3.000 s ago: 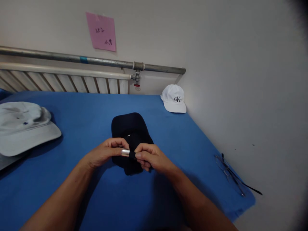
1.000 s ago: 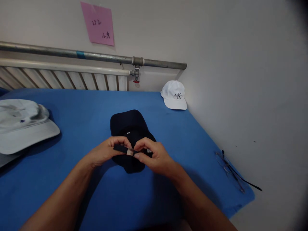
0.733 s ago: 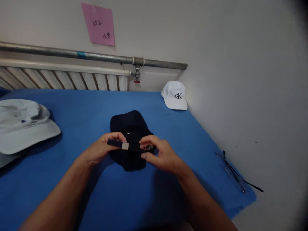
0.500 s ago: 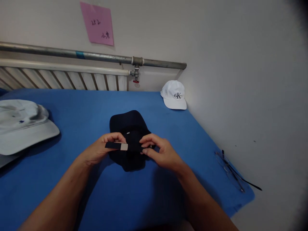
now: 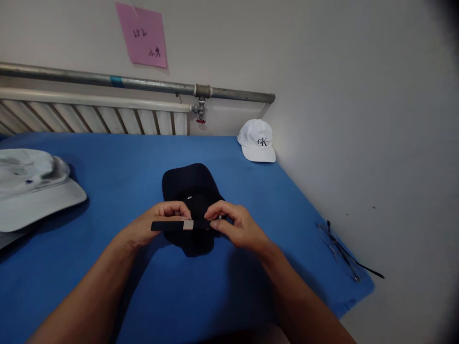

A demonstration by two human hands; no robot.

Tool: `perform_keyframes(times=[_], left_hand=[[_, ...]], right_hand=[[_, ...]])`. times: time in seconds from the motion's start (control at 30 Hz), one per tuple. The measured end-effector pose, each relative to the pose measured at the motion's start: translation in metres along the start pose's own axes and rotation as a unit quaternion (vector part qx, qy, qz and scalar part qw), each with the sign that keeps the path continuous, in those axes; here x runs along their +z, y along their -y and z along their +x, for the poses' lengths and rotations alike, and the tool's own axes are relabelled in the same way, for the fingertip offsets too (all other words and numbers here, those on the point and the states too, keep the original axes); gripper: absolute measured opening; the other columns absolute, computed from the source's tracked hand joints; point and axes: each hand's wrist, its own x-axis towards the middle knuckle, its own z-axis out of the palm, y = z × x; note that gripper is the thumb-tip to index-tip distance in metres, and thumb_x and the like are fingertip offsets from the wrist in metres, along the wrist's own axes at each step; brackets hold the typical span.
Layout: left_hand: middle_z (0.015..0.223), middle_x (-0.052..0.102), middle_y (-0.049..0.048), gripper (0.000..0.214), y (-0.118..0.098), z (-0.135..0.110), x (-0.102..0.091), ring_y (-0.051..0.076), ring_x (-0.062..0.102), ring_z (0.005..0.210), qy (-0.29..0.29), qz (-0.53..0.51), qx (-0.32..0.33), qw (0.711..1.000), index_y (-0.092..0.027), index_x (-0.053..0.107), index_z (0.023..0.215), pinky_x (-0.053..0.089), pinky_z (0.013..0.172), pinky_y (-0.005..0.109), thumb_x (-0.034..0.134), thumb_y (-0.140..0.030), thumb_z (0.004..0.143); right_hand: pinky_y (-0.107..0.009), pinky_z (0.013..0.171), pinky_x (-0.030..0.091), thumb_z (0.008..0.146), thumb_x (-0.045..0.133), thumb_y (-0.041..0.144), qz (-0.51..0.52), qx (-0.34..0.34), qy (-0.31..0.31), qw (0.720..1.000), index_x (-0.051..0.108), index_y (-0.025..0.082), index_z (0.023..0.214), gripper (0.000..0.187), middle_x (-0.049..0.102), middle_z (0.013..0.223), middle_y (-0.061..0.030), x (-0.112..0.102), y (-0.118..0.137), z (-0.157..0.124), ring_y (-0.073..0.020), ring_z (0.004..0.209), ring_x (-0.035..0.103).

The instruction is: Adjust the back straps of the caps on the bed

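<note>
A dark navy baseball cap (image 5: pixel 191 179) lies on the blue surface, its brim pointing away from me and its inside partly showing. Across its near side runs a dark strap (image 5: pixel 167 226) with a beige buckle (image 5: pixel 188 225); the strap's loose end sticks out to the left. My left hand (image 5: pixel 161 219) is closed at the strap beside the buckle, its thumb mostly hidden behind the band. On the other side of the buckle, my right hand (image 5: pixel 234 223) pinches the strap between thumb and fingers.
At the far right corner sits a white cap (image 5: pixel 257 141) with black letters. Pale caps (image 5: pixel 39 200) lie at the left edge. Glasses (image 5: pixel 340 253) rest by the right wall. A radiator (image 5: pixel 89 114) and metal pipe (image 5: pixel 150 85) line the back, below a pink note (image 5: pixel 141 36).
The strap's loose end now reaches farther left past the buckle. Buckle and strap have come slightly lower and lie more level. Both hands remain at the strap.
</note>
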Motion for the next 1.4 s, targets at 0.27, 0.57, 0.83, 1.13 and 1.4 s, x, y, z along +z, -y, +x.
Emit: perform_keyframes(times=[0.27,0.57,0.83,1.13,1.4], left_hand=[[0.065,0.058,-0.0012,0.022,0.002,0.000,0.003,0.007,0.047,0.055,-0.003,0.016,-0.009,1.000,-0.015,0.064,0.077,0.033,0.052,0.019,0.074,-0.035,0.076],[0.066,0.056,-0.0013,0.028,0.005,0.001,0.005,0.008,0.044,0.056,-0.007,0.040,-0.019,0.999,-0.016,0.064,0.080,0.031,0.054,0.021,0.070,-0.043,0.078],[0.079,0.067,0.0058,0.051,-0.001,0.001,0.002,0.016,0.058,0.072,-0.035,-0.037,0.001,0.999,-0.017,0.071,0.083,0.044,0.066,0.027,0.050,-0.063,0.085],[0.074,0.057,-0.0023,0.023,-0.010,-0.005,0.001,0.010,0.048,0.069,0.033,0.079,0.009,0.996,-0.017,0.063,0.084,0.037,0.061,0.021,0.076,-0.031,0.070],[0.078,0.055,-0.0035,0.020,-0.014,-0.009,-0.001,0.009,0.048,0.071,0.025,0.144,0.035,0.989,-0.017,0.055,0.079,0.038,0.062,0.021,0.071,-0.029,0.077]], right_hand=[[-0.034,0.081,0.046,0.080,0.063,0.020,-0.103,-0.078,-0.075,0.989,0.064,0.023,0.089,0.009,0.069,0.088,-0.0020,0.005,0.001,-0.002,-0.0172,0.084,0.062],[-0.035,0.079,0.041,0.084,0.063,0.024,-0.260,-0.180,-0.024,0.948,0.064,0.021,0.099,0.015,0.071,0.085,-0.0038,0.024,-0.004,-0.002,-0.0174,0.077,0.062],[-0.033,0.081,0.042,0.079,0.069,0.021,-0.215,-0.116,-0.042,0.969,0.064,0.023,0.091,0.013,0.071,0.085,-0.0010,0.020,-0.005,-0.002,-0.0166,0.079,0.062],[-0.029,0.079,0.047,0.077,0.072,0.028,-0.102,0.017,0.033,0.994,0.065,0.023,0.092,0.018,0.068,0.087,0.0011,0.017,-0.006,-0.001,-0.0146,0.082,0.062],[-0.024,0.068,0.045,0.077,0.072,0.027,-0.060,0.076,0.036,0.995,0.066,0.021,0.089,0.015,0.067,0.081,0.0022,0.018,-0.007,0.001,-0.0116,0.075,0.060]])
